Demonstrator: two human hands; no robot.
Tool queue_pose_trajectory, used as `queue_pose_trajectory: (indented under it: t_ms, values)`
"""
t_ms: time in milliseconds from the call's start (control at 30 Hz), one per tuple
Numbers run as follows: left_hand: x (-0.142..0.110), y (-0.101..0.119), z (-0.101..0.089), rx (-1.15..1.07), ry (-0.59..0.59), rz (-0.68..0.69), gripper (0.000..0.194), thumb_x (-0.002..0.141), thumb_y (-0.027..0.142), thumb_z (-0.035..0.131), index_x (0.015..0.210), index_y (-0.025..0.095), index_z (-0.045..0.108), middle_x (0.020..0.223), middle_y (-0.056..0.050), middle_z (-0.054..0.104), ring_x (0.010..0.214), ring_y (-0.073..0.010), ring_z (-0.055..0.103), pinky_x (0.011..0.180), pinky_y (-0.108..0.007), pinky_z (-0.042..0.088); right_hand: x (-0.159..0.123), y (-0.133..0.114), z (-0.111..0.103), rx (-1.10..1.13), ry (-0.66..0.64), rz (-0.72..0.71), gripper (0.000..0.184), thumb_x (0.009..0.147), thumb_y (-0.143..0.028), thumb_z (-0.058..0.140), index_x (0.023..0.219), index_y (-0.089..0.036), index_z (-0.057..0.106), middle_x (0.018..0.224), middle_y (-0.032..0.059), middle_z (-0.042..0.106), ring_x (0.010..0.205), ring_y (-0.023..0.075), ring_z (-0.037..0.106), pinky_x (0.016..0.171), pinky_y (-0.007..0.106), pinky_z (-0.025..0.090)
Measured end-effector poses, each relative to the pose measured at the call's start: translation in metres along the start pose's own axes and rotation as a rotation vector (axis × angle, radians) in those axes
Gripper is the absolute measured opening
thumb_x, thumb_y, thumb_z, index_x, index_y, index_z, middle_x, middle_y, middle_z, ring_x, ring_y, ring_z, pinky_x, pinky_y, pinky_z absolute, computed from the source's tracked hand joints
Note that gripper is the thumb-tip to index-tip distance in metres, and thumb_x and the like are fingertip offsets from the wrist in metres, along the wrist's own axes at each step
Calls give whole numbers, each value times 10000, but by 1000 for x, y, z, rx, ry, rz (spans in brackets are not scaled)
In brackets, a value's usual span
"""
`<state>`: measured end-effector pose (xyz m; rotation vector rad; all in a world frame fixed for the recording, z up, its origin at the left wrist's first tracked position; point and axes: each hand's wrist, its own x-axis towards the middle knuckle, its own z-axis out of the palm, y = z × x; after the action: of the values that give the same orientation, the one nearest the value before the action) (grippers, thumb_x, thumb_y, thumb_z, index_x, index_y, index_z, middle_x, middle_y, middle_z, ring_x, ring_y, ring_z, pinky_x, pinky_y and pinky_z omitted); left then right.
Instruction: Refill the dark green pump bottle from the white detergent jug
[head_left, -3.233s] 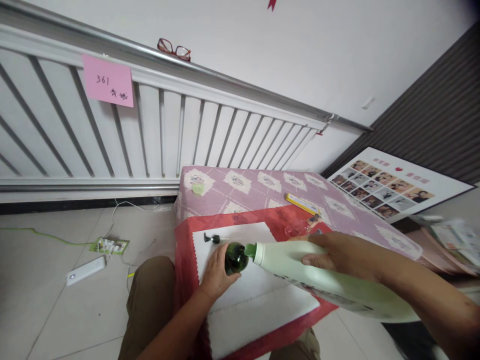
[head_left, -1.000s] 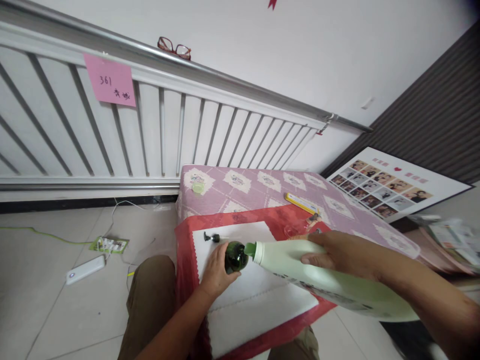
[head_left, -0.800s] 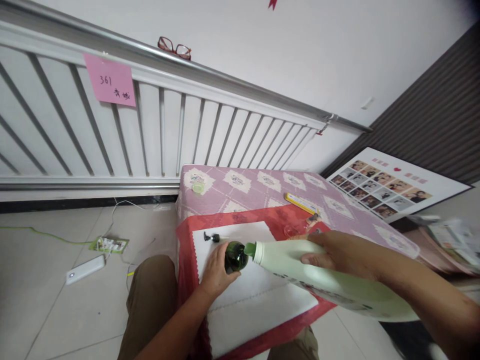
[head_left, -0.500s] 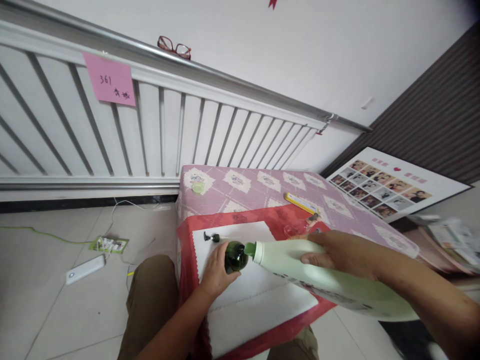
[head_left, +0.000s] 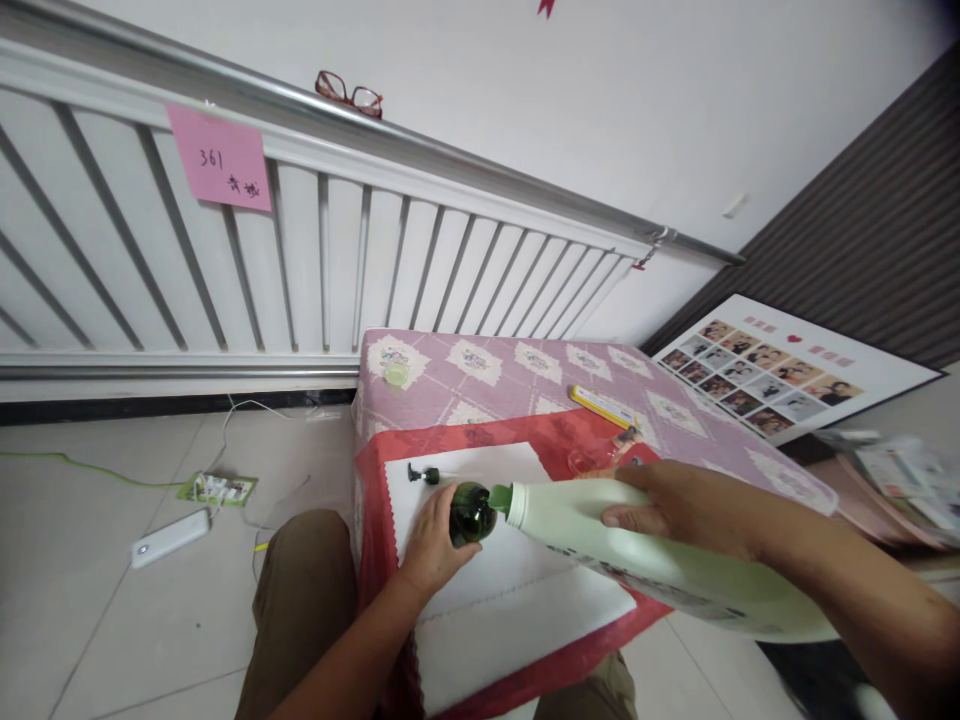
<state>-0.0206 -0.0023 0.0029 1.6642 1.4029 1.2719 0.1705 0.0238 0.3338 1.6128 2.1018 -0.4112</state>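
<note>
My left hand [head_left: 435, 545] is closed around a small dark green bottle [head_left: 472, 513] over the white cloth [head_left: 517, 600]. In my right hand [head_left: 660, 505] is a large pale green jug [head_left: 682, 575], tipped so that its neck points left. The jug's green spout [head_left: 500, 497] meets the mouth of the small bottle; whether liquid flows I cannot make out. A black pump top [head_left: 424, 474] lies on the white cloth just beyond my left hand. On the far left of the table sits a light green cap [head_left: 396, 375].
Under the white cloth is a red cloth [head_left: 480, 436] on the purple patterned table cover [head_left: 525, 375]. A yellow box [head_left: 600, 406] lies toward the back. Behind stands a radiator [head_left: 450, 260] with glasses [head_left: 349, 93] on its pipe. Floor left: power strip [head_left: 217, 488], white power bank [head_left: 171, 538].
</note>
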Motion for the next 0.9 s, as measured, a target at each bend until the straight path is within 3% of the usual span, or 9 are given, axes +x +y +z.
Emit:
queue_pose_trajectory:
  t_ms: [900]
  values:
    - [1,1,-1,13,-9,-2,948,594,206,769,1406,261,284,1398,-103,446,1297,-315,420,1091,-529,345,1,1,0,9,-9,-9,391,819,-581,467,826,-217,611,901,86,702,804,270,651,665,344,453]
